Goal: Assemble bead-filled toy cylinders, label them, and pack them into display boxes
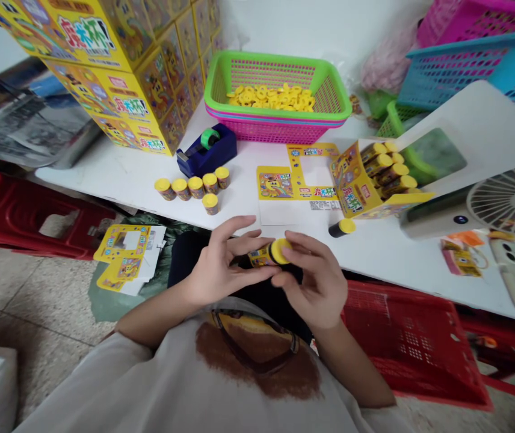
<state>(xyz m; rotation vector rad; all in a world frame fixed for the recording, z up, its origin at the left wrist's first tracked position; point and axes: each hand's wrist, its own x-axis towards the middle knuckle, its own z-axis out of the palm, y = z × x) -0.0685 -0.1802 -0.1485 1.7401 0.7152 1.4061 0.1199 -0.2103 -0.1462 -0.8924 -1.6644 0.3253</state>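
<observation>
Over the table's front edge, both hands hold one small cup (263, 256) with a yellow lid and a printed yellow wrap, tilted on its side. My left hand (221, 261) has its fingers around the wrapped body. With fingers and thumb, my right hand (314, 273) grips the lid end. A dark cup with a yellow lid (342, 227) lies on the table just beyond my right hand. Several wrapped cups (195, 186) stand in a row at the left, with one in front of them. An open printed box (361, 186) holds more cups at the right.
A flat printed carton (278, 183) lies mid-table. A blue tape dispenser (207, 149) stands behind the row of cups. Stacked baskets (280, 123) hold yellow pieces. Stacked boxes (104, 72) rise at the left, a fan (510, 198) stands right, and a red crate (411, 343) sits below.
</observation>
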